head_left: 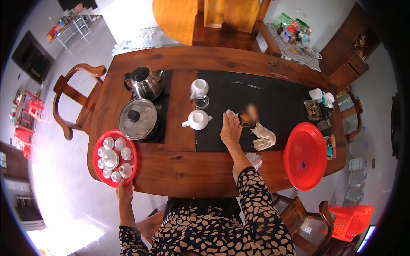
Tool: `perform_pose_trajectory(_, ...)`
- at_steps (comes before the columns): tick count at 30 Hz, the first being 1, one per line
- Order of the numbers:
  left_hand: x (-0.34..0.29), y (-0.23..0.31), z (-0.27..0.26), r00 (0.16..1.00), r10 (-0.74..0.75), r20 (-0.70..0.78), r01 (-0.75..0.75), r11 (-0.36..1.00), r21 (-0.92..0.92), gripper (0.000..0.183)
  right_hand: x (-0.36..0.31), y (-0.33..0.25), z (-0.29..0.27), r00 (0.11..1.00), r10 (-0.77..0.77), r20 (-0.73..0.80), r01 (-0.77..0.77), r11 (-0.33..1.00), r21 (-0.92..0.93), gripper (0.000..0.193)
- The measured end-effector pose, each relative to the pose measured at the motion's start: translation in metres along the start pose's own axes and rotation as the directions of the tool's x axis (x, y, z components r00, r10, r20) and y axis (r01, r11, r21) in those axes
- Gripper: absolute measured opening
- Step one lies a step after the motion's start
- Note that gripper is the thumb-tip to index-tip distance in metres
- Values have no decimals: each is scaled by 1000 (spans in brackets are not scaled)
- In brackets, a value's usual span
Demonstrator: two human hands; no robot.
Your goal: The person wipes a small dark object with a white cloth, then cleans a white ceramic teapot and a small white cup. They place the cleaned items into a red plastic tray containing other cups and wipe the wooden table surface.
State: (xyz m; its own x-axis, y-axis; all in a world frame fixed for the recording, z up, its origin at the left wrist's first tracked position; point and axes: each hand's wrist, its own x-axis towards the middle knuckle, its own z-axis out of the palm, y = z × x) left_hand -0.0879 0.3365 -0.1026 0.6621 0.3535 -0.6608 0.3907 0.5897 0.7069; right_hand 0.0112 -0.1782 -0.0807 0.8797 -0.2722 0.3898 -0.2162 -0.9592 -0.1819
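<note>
At the table's near left, my left hand (124,193) grips the near rim of a round red tray (134,158). Several small white cups (127,153) stand in it around a white lidded bowl (111,159). My right hand (231,129) reaches over the black tea tray (222,91), fingers pointing away from me and closed on a small white thing (232,112), mostly hidden under them. To the left of that hand are a white teapot (198,120), a clear glass cup (201,102) and a white pitcher (199,88). A crumpled beige cloth (264,137) lies on its right.
A steel kettle (147,84) and a glass-lidded pot (137,120) stand at the left. Under my right forearm is a white object (254,160), partly covered. An empty red basin (305,158) sits at the right edge, near small containers (313,110). Wooden chairs (81,100) flank the table.
</note>
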Motion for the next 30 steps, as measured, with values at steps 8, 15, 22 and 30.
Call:
perform_pose_trajectory(8,-10,10,3,986,-101,-129,95,994,-52,24,-69,-29,-44,931,-315,183,265,930,254,50)
perform_pose_trajectory(15,-25,4,-11,998,-52,44,57,991,-119,22,-14,-11,-3,975,-131,181,115,989,94,60)
perform_pose_trajectory(22,-48,-5,-18,991,101,85,-91,989,-115,21,-30,-19,-7,963,-141,229,145,990,0,56)
perform_pose_trajectory(30,-120,31,-5,941,285,184,-316,933,174,23,-92,-52,-49,919,-367,144,323,911,257,31)
